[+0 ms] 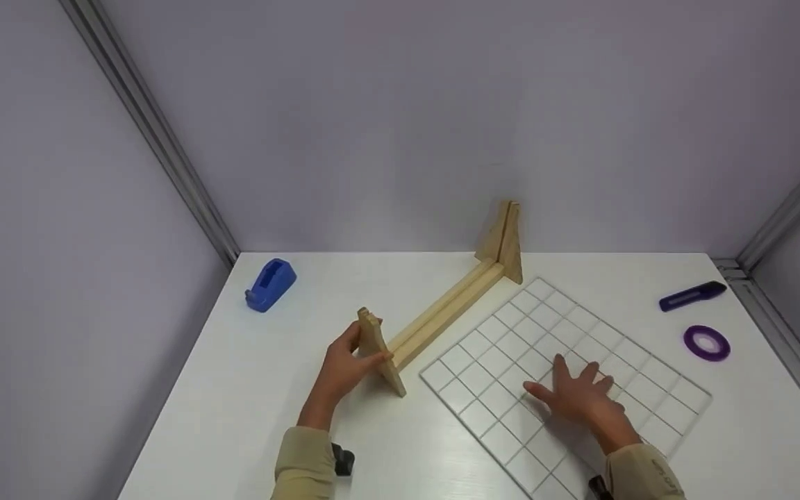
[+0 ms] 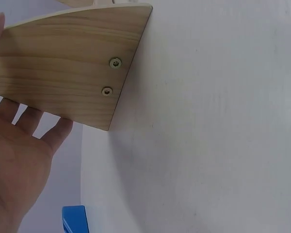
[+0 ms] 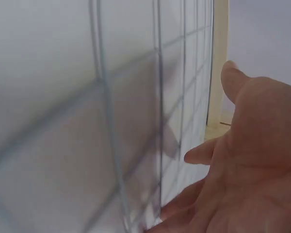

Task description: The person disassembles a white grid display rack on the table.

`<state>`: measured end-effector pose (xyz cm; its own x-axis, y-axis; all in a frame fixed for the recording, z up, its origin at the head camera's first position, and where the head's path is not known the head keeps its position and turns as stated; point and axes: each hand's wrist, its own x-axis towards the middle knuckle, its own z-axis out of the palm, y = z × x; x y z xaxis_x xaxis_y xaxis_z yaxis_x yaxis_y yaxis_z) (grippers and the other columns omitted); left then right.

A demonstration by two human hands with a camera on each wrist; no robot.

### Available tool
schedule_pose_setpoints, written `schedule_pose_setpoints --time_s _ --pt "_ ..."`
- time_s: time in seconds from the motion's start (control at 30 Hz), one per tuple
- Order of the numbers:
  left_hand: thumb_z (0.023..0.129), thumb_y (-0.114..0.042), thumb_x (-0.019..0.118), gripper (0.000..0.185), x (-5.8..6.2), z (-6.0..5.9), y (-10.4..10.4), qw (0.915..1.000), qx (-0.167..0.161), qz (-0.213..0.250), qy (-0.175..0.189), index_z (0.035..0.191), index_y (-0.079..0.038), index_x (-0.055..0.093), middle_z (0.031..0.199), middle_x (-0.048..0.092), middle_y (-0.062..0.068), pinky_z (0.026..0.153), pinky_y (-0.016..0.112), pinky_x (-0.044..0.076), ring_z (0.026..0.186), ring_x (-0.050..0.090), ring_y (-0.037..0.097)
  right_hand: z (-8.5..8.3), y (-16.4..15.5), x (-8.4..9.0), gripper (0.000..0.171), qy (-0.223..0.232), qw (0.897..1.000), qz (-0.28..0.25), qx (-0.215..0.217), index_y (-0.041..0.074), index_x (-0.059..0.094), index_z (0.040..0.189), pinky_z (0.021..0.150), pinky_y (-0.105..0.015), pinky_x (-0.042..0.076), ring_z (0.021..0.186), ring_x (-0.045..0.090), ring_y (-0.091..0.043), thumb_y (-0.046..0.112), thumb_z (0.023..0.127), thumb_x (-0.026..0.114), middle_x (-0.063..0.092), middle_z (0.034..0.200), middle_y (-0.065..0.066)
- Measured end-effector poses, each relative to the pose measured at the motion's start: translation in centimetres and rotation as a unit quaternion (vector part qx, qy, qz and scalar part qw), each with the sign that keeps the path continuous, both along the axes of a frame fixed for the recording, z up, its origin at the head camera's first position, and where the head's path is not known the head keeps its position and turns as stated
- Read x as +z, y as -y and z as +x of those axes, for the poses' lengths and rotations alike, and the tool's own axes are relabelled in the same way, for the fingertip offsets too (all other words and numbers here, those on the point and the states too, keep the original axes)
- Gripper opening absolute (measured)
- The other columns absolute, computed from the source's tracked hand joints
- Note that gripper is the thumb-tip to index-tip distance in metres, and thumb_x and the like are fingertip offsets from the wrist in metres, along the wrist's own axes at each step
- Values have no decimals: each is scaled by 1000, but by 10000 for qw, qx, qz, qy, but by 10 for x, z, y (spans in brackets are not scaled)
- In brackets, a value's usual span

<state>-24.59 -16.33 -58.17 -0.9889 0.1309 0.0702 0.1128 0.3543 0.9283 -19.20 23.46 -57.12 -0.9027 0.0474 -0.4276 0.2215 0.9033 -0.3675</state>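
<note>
My left hand (image 1: 339, 369) grips the near end board (image 2: 63, 63) of a wooden stand (image 1: 445, 312), thumb on one side and fingers on the other. Two hex-socket bolts show near this board's foot in the left wrist view. A grooved double rail runs diagonally from it to a second upright end piece (image 1: 504, 243) by the back wall. Over a wire grid panel (image 1: 498, 348) lying on the table, my right hand (image 1: 577, 399) is spread palm down, fingers extended and fingertips right at the wires.
A blue tape dispenser (image 1: 271, 286) stands at the back left of the white table (image 1: 233, 389). Toward the right edge lie a dark utility knife (image 1: 681, 300) and a purple ring (image 1: 707, 355). Walls close in the back and both sides.
</note>
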Motion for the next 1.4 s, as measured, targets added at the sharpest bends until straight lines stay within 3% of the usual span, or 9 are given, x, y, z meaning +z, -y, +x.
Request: schedule_pose_setpoints --time_s 0.17,0.33,0.63,0.97,1.2,1.4 --pt "85 -29 83 66 -1 3 -3 9999 130 63 72 143 -21 55 152 54 5 122 57 30 148 41 31 6 7 -9 113 -211 9994 283 -64 5 9 162 94 -94 17 134 -6 -80 78 88 54 -12 150 -54" --pt "83 -41 84 79 -3 10 -3 9996 254 -2 118 149 -14 49 154 51 12 120 58 32 148 41 37 12 7 -21 110 -347 9981 493 92 10 10 163 94 -94 13 134 -8 -80 76 88 56 -14 150 -54" --pt "83 -39 84 84 -8 25 -6 9988 497 2 -35 152 -10 46 154 49 17 119 58 34 147 41 39 9 -5 -25 108 -720 9949 527 471 10 20 162 102 -90 7 132 0 -81 72 85 63 -3 150 -56" --pt "83 -37 84 76 -10 37 -11 9969 722 -65 -300 146 -10 51 148 55 18 116 61 37 142 46 42 3 -22 -29 108 -888 9923 159 846 9 23 161 103 -89 -1 134 -4 -80 68 83 70 -4 151 -55" --pt "83 -31 85 79 -10 53 -17 9938 1093 54 -206 149 -5 48 151 51 21 119 59 34 144 43 43 -3 -23 -25 107 -858 9915 -32 978 11 24 161 104 -88 -2 135 -7 -78 65 83 73 -5 152 -53" --pt "83 -38 85 85 -11 63 -23 9914 1251 4 -389 148 0 47 151 50 23 120 57 33 144 43 42 -9 -28 -23 104 -745 9899 72 1201 12 22 162 104 -88 -3 137 -6 -76 63 85 72 -4 154 -52"
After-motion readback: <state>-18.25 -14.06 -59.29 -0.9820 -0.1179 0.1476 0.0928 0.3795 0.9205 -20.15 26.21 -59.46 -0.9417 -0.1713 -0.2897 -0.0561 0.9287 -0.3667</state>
